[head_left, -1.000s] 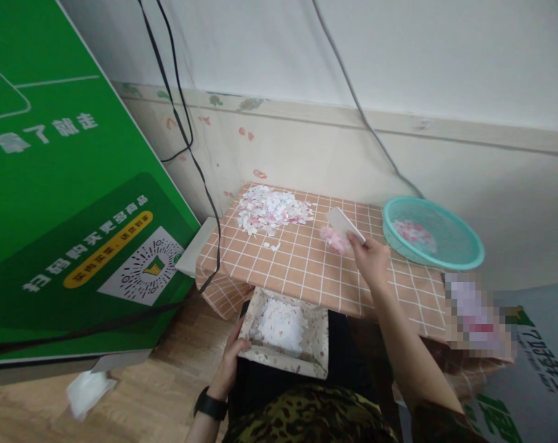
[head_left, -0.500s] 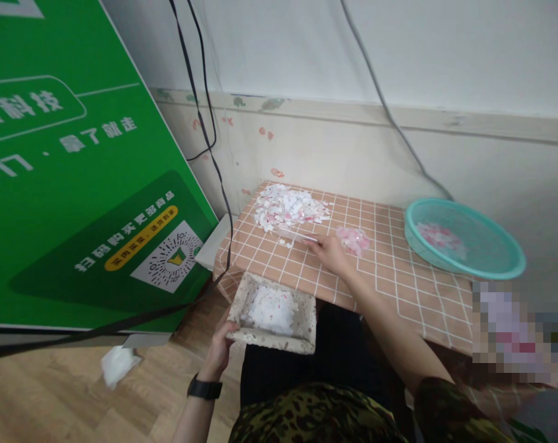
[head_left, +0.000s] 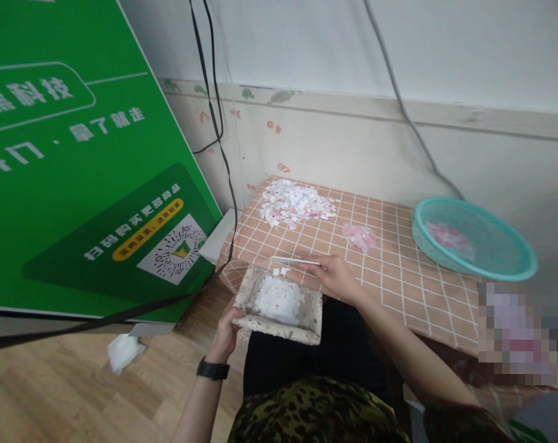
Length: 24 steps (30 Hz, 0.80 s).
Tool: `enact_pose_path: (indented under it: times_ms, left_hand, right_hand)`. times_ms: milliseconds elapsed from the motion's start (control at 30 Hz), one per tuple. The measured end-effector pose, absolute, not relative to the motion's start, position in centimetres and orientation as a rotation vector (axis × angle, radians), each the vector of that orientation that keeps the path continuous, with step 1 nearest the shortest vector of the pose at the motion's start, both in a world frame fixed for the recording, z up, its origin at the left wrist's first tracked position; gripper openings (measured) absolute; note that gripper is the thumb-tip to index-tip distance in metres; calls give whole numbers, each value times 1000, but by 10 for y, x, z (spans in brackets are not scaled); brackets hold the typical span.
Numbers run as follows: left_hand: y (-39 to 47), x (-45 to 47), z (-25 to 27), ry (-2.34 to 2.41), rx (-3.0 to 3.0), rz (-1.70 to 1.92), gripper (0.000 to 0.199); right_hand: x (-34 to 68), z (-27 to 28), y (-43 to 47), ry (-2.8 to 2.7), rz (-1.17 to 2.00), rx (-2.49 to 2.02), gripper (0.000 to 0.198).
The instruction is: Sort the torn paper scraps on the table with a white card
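My left hand (head_left: 227, 334) grips the left side of a speckled rectangular tray (head_left: 279, 332), its thumb over the rim. White paper-like scraps (head_left: 277, 298) are heaped in it. The tray sits against the table's front edge. In my right hand (head_left: 338, 275) is a thin, flat, white-edged strip (head_left: 291, 261), pinched at its right end and lying low over the table just beyond the tray. A few small white bits (head_left: 280, 271) are between the strip and the tray's far rim. Farther back spreads a pile of white and pink scraps (head_left: 293, 203).
A small pink heap (head_left: 359, 237) lies on the checked tablecloth (head_left: 389, 258). At the right stands a turquoise basket (head_left: 495, 267) with pink scraps inside. A black cable (head_left: 230, 184) hangs by the green panel (head_left: 98, 172) at the left. A white bag (head_left: 124, 352) is on the floor.
My right hand has drawn the strip toward the tray, bringing a few white bits from beside the pile to the table's front edge. My left hand still holds the tray.
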<state>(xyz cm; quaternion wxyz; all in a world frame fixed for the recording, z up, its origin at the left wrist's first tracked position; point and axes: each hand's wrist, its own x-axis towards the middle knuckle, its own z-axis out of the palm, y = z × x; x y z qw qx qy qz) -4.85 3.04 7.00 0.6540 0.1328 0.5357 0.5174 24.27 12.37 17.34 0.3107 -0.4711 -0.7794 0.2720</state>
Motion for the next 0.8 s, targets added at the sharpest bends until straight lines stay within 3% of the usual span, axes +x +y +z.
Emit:
enact_pose_path:
  times_ms: [167, 500, 800]
  left_hand:
    - [30, -50, 65, 1232, 303, 1183, 29]
    - [26, -51, 66, 1223, 270, 1166, 22]
    - [24, -46, 77, 1229, 204, 1141, 22]
  right_hand:
    - [235, 157, 101, -2124, 571, -1090, 31]
    - [231, 164, 69, -2102, 561, -1018, 28]
    - [245, 176, 66, -2004, 852, -1211, 25]
